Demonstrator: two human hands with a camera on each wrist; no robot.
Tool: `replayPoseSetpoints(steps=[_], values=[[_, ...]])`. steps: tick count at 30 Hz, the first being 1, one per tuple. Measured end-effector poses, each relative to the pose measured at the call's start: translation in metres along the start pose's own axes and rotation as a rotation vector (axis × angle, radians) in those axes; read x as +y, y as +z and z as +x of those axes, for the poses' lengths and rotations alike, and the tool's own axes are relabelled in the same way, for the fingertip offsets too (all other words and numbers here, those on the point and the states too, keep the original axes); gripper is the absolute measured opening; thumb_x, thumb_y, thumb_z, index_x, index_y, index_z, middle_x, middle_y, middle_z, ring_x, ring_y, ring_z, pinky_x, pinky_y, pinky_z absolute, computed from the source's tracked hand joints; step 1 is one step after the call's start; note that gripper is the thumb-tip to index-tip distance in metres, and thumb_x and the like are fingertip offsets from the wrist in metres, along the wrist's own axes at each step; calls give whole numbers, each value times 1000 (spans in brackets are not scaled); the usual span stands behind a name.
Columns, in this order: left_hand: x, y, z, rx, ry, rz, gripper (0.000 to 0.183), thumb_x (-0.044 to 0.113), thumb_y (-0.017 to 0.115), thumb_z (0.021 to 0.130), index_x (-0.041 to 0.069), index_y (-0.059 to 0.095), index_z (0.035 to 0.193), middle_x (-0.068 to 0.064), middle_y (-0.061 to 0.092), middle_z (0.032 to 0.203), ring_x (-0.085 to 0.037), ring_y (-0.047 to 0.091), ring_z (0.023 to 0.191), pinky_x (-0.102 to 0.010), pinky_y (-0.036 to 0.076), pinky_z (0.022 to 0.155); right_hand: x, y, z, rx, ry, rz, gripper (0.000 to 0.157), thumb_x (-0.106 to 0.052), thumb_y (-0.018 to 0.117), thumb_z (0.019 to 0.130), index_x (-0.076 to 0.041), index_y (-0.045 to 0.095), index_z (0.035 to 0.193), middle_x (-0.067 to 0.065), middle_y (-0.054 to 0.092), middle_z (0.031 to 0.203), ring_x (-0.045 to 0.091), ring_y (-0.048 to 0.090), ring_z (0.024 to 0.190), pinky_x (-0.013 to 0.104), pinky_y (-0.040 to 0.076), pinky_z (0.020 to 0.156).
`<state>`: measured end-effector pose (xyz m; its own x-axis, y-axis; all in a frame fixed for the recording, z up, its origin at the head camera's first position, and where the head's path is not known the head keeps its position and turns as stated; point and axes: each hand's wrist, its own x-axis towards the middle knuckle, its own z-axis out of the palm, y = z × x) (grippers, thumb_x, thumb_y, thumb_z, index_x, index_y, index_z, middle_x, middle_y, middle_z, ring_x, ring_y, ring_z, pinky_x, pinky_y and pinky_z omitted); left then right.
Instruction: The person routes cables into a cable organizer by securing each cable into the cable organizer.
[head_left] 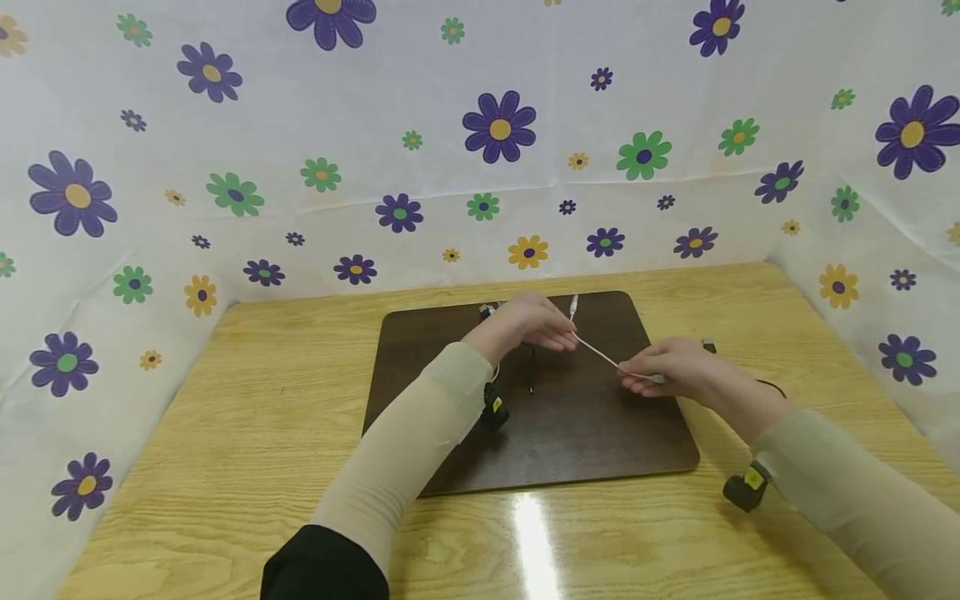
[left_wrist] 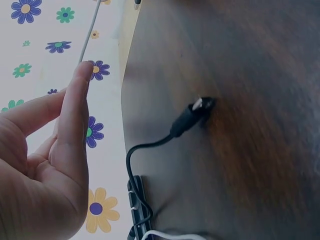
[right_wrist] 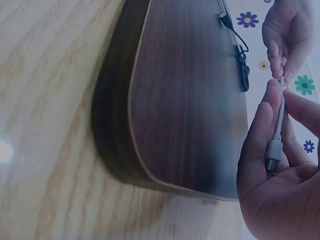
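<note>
A short white cable (head_left: 597, 350) is stretched between my two hands above the brown board (head_left: 570, 442). My left hand (head_left: 528, 321) pinches it near its far end, where a white plug (head_left: 574, 305) sticks up past the fingers. Toward the other end, my right hand (head_left: 667, 367) pinches the cable between thumb and fingers. In the right wrist view that end's plug (right_wrist: 274, 152), with a metal tip, lies over the palm. Below my left hand, a black cable's plug (left_wrist: 187, 120) rises over the board, its cord running to a black slotted strip (left_wrist: 137, 200).
The board lies on a light wooden table (head_left: 285, 400). Another white cable (left_wrist: 175, 235) shows beside the black strip. To the right of the board sits a small dark plug (head_left: 708, 345), with a black cord (head_left: 772, 387) near my right wrist. A flowered cloth (head_left: 420, 167) walls the back and sides.
</note>
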<state>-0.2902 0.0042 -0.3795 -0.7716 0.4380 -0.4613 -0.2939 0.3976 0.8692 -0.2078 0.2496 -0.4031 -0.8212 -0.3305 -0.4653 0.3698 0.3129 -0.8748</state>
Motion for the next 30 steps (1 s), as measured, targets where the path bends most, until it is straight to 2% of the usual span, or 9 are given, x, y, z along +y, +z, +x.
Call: replayPoseSetpoints(steps=[8,15,19,21,24,27,30], values=[[-2,-8,0,40,-20,-4,24,5,65,105,-13,74,119,-27,77,120,-10,75,65,-28,67,77,-7,5,7,14,3,-11,25,-12,65,105,9,74,114,-7,77,78,2,70,71,19,63,73],[-2,-16,-2,59,-40,7,25,4,63,106,-14,71,122,-29,73,126,-9,73,63,-21,63,63,-15,11,13,14,-8,-34,26,-13,64,105,9,74,115,-8,77,78,2,70,71,19,62,72],[-2,-21,-3,68,-44,3,27,3,62,106,-15,70,124,-30,74,125,-9,73,62,-19,61,59,-18,15,17,11,-14,-40,30,-12,64,105,12,71,119,-8,77,78,1,69,71,19,62,72],[-3,-24,-3,74,-43,-10,27,3,62,106,-15,69,125,-29,76,119,-10,73,61,-19,61,58,-20,17,19,19,-8,-35,32,-12,64,105,14,69,122,-8,77,77,2,69,70,19,62,71],[-4,-28,-3,83,-42,-32,27,2,63,106,-16,69,124,-22,80,99,-10,73,61,-20,61,57,-21,20,23,23,0,-17,33,-12,65,105,14,67,124,-8,77,76,2,70,69,19,62,71],[-5,-32,-3,99,-44,-54,26,1,63,105,-16,69,123,-12,76,81,-11,73,60,-20,61,56,-23,23,26,24,8,12,31,-13,65,106,13,69,122,-8,76,75,2,70,68,19,61,70],[-6,-35,-4,114,-51,-75,26,1,63,105,-17,69,123,-7,73,71,-11,73,58,-20,60,55,-25,27,29,17,7,39,31,-13,63,107,13,68,123,-8,76,74,2,70,68,19,61,70]])
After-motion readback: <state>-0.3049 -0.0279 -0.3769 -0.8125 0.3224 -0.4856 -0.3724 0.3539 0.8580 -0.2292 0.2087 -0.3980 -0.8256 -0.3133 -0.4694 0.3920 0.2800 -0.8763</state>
